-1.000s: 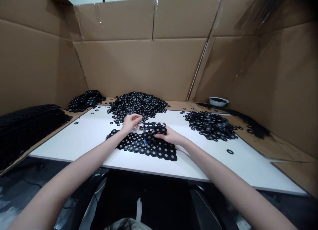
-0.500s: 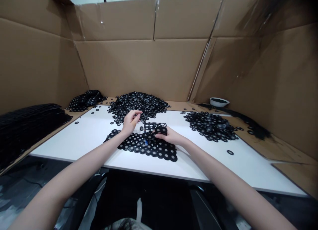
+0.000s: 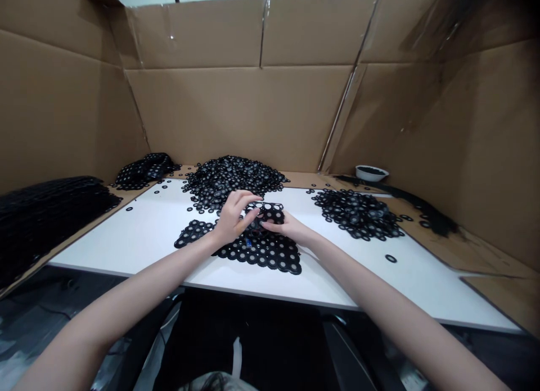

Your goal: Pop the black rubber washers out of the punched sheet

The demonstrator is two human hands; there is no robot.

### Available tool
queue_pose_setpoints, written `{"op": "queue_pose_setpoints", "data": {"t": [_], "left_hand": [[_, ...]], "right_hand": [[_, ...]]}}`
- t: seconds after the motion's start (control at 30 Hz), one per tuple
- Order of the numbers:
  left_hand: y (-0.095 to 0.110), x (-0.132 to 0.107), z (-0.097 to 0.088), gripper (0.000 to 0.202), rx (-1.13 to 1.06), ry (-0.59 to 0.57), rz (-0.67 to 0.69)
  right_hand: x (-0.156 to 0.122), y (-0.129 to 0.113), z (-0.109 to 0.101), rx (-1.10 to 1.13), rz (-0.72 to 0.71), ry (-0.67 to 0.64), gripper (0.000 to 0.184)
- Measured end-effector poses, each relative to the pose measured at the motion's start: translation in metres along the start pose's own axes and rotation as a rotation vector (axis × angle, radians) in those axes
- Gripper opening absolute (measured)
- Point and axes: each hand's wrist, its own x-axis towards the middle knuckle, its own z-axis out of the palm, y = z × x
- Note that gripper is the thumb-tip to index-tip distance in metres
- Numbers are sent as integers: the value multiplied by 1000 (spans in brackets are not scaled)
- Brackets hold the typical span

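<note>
A black sheet of joined rings with round holes (image 3: 276, 215) is bent up above the table, and my right hand (image 3: 289, 227) is closed around its right side. At its left edge, my left hand (image 3: 237, 215) has thumb and forefinger closed on the sheet; a small part between them is too fine to make out. Beneath both hands, a flat mat of black rings with grey centres (image 3: 270, 253) lies on the white table, partly hidden by my left wrist. A small blue piece (image 3: 248, 243) shows just under the raised sheet.
A large heap of black rings (image 3: 232, 174) lies behind my hands, and a smaller heap (image 3: 358, 214) is at the right. Stacked black sheets (image 3: 50, 211) line the left side. A white bowl (image 3: 371, 173) stands far right. Cardboard walls (image 3: 236, 115) enclose the table.
My left hand has moved right, from beside the large heap to the left edge of the sheet. My right hand stays in place, holding the sheet.
</note>
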Motion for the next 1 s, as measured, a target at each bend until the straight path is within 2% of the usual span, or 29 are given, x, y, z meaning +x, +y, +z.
{"op": "queue_pose_setpoints", "data": {"t": [0.1,0.2,0.5,0.9,1.0], "left_hand": [[3,-2,6,31,42,-121,142],[0,-4,10,32,71,-186,190],[1,-4,10,25,65,-224,123],[3,-2,7,25,63,-276,82],[6,-2,7,28,78,-272,86]], "right_hand": [[3,2,-1,-61,-60,3,37],[4,2,-1,-138,-99,-16,36],[4,2,3,-229,-126,-40,19],[9,12,5,-320,-128,-13,16],[8,13,6,-381,-159,6,7]]}}
